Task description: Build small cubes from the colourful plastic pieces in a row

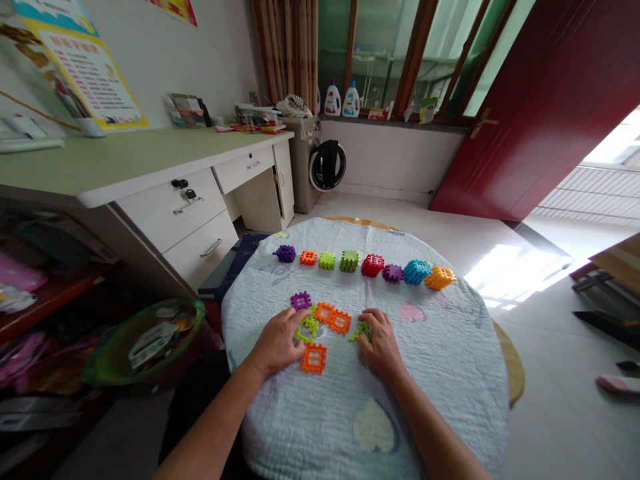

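My left hand (pixel 281 340) has its thumb and fingers closed about a light green plastic building piece (pixel 311 325) on the cloth. A purple window-shaped piece (pixel 301 301) lies just above it, and an orange square piece (pixel 313 359) just below. Two orange pieces (pixel 333 318) lie side by side between my hands. On the right, my right hand (pixel 381 341) pinches another light green piece (pixel 361 330), which is partly covered by the fingers. A row of stacked pieces in several colours stretches across the far side, among them a red stack (pixel 373 265) and a blue stack (pixel 417 271).
A pale patterned cloth (pixel 440 393) covers the round table. To the left are a desk with drawers (pixel 175 200) and a green basket (pixel 145 343) on the floor. Farther back stand a washing machine (pixel 303 160) with its door open and a red door (pixel 530 107).
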`<action>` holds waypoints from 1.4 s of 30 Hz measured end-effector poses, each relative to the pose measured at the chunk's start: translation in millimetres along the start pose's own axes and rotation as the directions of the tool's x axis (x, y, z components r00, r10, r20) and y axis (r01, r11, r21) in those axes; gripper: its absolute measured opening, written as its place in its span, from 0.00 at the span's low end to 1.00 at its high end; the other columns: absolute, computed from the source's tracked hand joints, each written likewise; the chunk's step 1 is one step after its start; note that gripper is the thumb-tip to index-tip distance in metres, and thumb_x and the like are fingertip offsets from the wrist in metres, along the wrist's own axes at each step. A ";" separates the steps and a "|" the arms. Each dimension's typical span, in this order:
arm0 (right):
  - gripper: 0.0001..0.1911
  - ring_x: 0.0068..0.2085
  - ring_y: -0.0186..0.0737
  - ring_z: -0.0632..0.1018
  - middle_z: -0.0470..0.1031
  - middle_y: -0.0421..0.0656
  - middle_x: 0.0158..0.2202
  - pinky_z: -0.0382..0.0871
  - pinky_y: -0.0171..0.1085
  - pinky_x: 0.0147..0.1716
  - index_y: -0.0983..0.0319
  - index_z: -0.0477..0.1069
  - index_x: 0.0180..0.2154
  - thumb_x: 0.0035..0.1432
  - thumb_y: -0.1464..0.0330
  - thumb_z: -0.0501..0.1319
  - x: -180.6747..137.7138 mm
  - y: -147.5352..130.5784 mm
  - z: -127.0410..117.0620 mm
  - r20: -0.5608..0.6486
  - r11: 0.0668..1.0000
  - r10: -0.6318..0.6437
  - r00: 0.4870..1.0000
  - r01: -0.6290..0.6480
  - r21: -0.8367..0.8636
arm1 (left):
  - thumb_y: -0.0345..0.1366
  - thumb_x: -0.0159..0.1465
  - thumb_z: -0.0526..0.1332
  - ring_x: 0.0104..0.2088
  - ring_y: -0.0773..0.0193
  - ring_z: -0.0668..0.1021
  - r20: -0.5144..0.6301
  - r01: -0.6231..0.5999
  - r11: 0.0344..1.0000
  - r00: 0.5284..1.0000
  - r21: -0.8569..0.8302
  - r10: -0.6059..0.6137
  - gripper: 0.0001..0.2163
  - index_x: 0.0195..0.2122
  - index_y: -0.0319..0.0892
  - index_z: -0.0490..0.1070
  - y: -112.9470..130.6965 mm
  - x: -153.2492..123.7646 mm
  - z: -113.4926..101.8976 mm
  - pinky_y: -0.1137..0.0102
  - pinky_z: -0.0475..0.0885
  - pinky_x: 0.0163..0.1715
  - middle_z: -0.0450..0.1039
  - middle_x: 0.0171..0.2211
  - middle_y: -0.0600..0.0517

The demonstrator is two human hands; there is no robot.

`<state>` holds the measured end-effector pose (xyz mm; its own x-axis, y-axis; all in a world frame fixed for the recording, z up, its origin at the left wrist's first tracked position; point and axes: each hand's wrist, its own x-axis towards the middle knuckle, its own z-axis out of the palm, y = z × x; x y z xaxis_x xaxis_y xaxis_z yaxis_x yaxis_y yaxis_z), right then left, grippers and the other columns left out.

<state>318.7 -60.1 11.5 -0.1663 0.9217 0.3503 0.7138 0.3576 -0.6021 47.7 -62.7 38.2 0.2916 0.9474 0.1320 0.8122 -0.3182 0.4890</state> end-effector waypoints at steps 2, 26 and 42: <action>0.20 0.51 0.48 0.69 0.69 0.46 0.47 0.63 0.49 0.54 0.58 0.71 0.43 0.46 0.75 0.55 -0.8 1.4 -0.1 0.008 1.000 -0.002 1.000 0.002 0.005 | 0.31 0.50 0.62 0.46 0.55 0.74 0.018 -0.002 0.999 1.000 0.041 0.001 0.27 0.55 0.47 0.69 -0.8 0.6 -3.5 0.62 0.69 0.51 0.71 0.44 0.48; 0.20 0.50 0.49 0.68 0.69 0.47 0.47 0.63 0.50 0.55 0.59 0.69 0.44 0.46 0.75 0.55 -0.2 -0.1 0.3 -0.030 0.999 0.033 0.999 -0.034 -0.031 | 0.34 0.58 0.62 0.44 0.51 0.76 -0.072 0.176 0.950 0.984 0.259 -0.163 0.17 0.49 0.41 0.71 29.0 26.0 10.5 0.60 0.68 0.45 0.73 0.41 0.43; 0.24 0.50 0.48 0.67 0.69 0.48 0.47 0.62 0.49 0.54 0.63 0.66 0.50 0.48 0.75 0.55 -2.7 -0.6 2.0 -0.098 0.998 0.013 0.995 -0.019 -0.061 | 0.23 0.62 0.54 0.42 0.60 0.74 -0.373 -0.083 0.993 0.921 0.087 0.110 0.14 0.45 0.43 0.71 46.1 45.0 22.5 0.65 0.70 0.47 0.71 0.38 0.49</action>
<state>317.4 -62.5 9.5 -0.0893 0.9073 0.4109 0.7574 0.3298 -0.5636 109.7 -35.5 47.3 0.1693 0.8510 0.4971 0.8260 -0.3977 0.3995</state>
